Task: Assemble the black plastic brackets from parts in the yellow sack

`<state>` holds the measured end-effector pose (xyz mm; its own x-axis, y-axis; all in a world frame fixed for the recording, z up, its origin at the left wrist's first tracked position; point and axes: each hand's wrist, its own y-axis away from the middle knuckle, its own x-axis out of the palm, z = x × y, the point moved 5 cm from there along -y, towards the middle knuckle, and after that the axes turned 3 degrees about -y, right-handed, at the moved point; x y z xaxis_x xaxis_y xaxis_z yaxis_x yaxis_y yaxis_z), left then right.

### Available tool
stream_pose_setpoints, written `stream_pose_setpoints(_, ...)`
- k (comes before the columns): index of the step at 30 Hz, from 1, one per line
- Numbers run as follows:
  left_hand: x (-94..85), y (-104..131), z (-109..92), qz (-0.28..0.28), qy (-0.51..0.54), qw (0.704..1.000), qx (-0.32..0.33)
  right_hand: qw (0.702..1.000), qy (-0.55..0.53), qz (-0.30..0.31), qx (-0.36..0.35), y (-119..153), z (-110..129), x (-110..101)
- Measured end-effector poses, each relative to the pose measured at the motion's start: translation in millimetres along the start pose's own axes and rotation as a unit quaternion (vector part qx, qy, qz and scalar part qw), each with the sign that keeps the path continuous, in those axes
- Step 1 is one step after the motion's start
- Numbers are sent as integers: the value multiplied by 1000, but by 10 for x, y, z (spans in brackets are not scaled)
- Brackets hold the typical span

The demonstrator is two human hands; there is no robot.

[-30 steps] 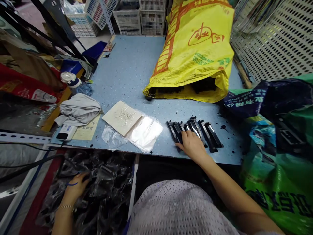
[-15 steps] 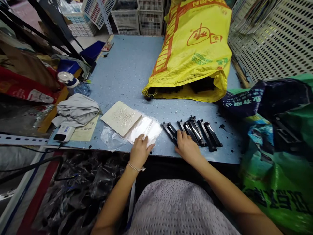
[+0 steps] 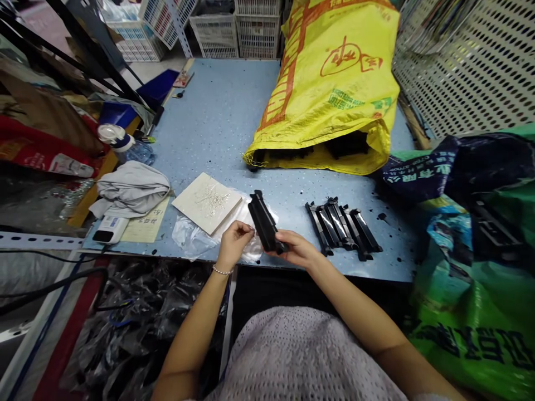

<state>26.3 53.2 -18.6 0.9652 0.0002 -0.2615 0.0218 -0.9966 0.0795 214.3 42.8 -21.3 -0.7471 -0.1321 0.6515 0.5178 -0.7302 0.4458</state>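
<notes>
Head view, looking forward and down, with clock directions taken from the held piece at the centre: a long black part (image 3: pixel 262 221) is in front of the person, one end leaning toward eleven o'clock, over the right side of some clear plastic sheeting (image 3: pixel 188 236) on a speckled blue tabletop (image 3: pixel 225 111). At four o'clock, the right hand (image 3: pixel 296 249) grips the part's near end between thumb and fingers; whether it holds one piece or several together is hard to tell. At eight o'clock, the left hand (image 3: pixel 234 243), a bracelet at its wrist, has thumb and fingertips pressed together just beside the part; whether anything is pinched there cannot be told. Near ten o'clock, a pale square board (image 3: pixel 207 202) scattered with tiny bits lies partly over the sheeting. Farther out, between nine and ten, is a crumpled grey cloth (image 3: pixel 131 189). At three o'clock, a row of similar black pieces (image 3: pixel 334 217) lies slanted, side by side. A big yellow sack (image 3: pixel 334 83) lies at one o'clock, its dark mouth facing the person. Between three and four stands a green sack (image 3: pixel 480 301).
</notes>
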Motion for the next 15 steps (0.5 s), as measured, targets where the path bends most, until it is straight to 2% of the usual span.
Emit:
stream_pose_setpoints(3, -48, 33, -147, -12, -192, 976, 107, 996, 31, -47, -65, -34, -1, 23)
stream_pose_setpoints(5, -85, 29, -174, -20, -268, 953, 138, 993, 66, -43, -87, 76, 40, -6)
stream_pose_setpoints(6, -95, 22, -173, -19, -277, 950, 141, 994, 77, -18, -71, 148, 37, -10)
stream_pose_setpoints(10, -100, 56, -198, -24, -250, 956, 154, 991, 73, 92, 68, 372, -109, -6)
stream_pose_setpoints(12, -101, 137, -231, -28, -254, 951, 174, 988, 49, 105, 104, 376, -169, -11)
stream_pose_setpoints(15, -146, 299, -250, -44, -263, 946, 186, 988, 45, 99, 113, 296, -193, -19)
